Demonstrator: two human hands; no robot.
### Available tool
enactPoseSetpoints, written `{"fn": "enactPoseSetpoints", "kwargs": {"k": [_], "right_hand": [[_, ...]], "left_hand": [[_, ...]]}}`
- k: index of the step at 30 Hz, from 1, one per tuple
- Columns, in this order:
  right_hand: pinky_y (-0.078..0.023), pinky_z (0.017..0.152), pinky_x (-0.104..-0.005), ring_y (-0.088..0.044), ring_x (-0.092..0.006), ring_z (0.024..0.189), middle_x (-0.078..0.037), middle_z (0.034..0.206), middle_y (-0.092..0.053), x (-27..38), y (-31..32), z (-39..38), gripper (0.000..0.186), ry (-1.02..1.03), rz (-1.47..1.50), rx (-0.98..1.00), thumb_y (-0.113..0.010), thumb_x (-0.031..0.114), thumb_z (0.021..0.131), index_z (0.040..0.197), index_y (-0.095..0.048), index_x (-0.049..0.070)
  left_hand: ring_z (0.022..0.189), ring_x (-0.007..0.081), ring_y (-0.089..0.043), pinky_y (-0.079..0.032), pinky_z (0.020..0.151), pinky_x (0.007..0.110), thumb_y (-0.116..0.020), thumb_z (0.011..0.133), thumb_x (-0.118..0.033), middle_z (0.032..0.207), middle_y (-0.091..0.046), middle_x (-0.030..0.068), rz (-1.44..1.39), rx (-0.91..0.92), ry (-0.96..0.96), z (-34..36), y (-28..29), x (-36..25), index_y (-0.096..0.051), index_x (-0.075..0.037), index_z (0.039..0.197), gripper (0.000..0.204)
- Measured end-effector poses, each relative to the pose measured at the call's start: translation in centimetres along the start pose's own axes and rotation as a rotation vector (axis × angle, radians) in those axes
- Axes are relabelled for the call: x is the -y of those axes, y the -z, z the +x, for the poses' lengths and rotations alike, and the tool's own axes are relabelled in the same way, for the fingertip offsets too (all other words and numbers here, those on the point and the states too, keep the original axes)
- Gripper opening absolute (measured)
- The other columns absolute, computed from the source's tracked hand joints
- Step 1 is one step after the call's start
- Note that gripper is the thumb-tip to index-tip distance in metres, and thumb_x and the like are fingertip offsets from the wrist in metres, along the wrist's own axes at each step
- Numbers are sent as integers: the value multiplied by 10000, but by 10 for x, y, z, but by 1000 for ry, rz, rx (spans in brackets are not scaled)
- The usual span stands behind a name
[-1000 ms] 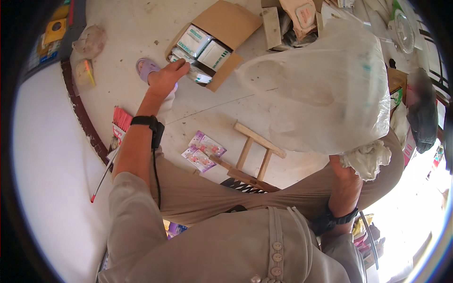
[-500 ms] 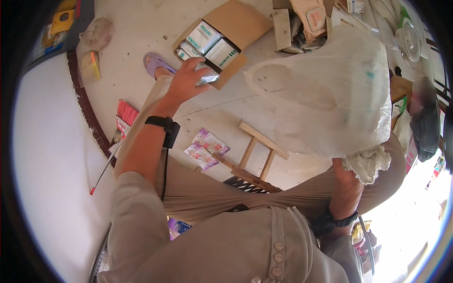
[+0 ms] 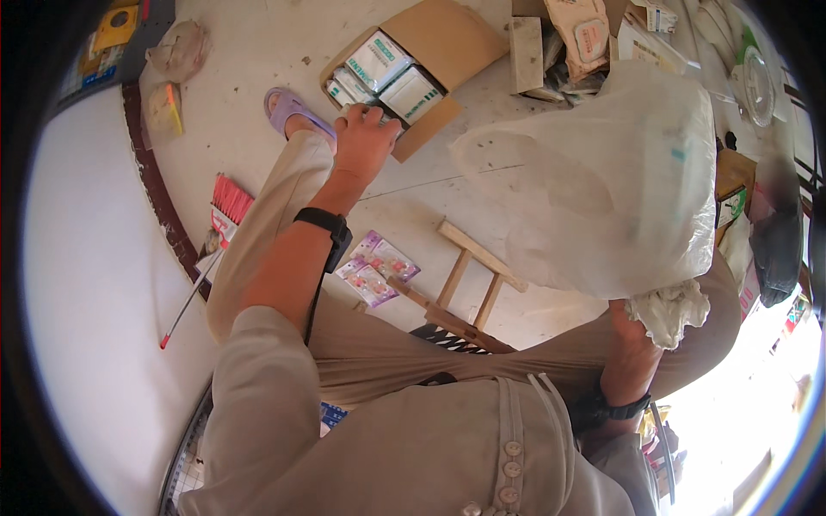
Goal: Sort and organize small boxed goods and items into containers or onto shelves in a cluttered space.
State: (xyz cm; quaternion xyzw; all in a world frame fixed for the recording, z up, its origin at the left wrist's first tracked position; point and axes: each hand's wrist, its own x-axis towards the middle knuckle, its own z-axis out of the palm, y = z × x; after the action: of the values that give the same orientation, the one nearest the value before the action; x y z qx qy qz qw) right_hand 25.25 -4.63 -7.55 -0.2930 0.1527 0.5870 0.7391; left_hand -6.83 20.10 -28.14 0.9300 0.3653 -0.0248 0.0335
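My left hand [image 3: 366,138] is at the near edge of an open cardboard carton [image 3: 456,43], fingers curled down over a small film-wrapped box that they mostly hide. White boxes with green print, among them one white box [image 3: 379,60], are packed inside the carton. On the right, a large translucent white plastic bag [image 3: 611,189] hangs from my right hand [image 3: 626,320]. Its fingers are mostly hidden behind the bag's crumpled, gathered part [image 3: 669,314]. Faint shapes show through the bag's film.
Between my legs are a small wooden stool frame [image 3: 460,284] and pink-and-purple blister packs [image 3: 379,268]. A red broom [image 3: 231,199] leans at the left wall. Another carton [image 3: 527,56] with a wipes packet [image 3: 587,39] stands at the far right, beside further clutter.
My left hand has moved slightly right and brought the small wrapped box to the carton's near edge, where it is now mostly hidden. The bag stays in my right hand.
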Motion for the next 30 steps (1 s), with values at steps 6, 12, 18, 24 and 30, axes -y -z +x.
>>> {"fn": "enactPoseSetpoints", "kwargs": {"k": [6,12,18,24,30], "right_hand": [[-497,885,-387,-584,-234,1067,-77,1201,-602,-2,-2,6,402,-10,-24,-21,-560,368,952,1246,-550,94],[-504,869,-375,-593,-227,1046,-73,1184,-610,-4,-1,7,390,-19,-43,-39,-563,360,953,1237,-555,93],[-510,853,-363,-601,-221,1026,-69,1166,-618,-5,0,7,378,-31,-69,-59,-566,351,954,1229,-560,92],[-517,837,-351,-610,-215,1005,-64,1148,-626,-5,-3,4,365,-31,-92,-79,-569,343,955,1220,-564,92],[-524,821,-339,-619,-208,985,-60,1130,-635,-5,-4,6,353,-41,-133,-125,-572,334,956,1212,-569,91]], "left_hand": [[1074,245,-497,-383,820,456,-737,723,-233,1012,-565,-10,-52,-66,-64,2,-11,10,-605,-197,923,242],[1110,218,-487,-360,835,452,-729,747,-270,1044,-559,-24,-53,-91,-98,-3,-29,0,-584,-172,948,266],[1196,225,-466,-351,909,499,-688,817,-326,1151,-559,22,-278,32,-25,-5,-21,-4,-593,-161,1134,370],[1375,341,-331,-215,1069,642,-536,940,-397,1465,-398,144,-373,-361,681,19,-43,4,-467,-152,1375,505],[1425,389,-218,-122,1080,696,-443,972,-457,1533,-271,161,-301,-374,896,55,-68,8,-393,-167,1442,555]]}}
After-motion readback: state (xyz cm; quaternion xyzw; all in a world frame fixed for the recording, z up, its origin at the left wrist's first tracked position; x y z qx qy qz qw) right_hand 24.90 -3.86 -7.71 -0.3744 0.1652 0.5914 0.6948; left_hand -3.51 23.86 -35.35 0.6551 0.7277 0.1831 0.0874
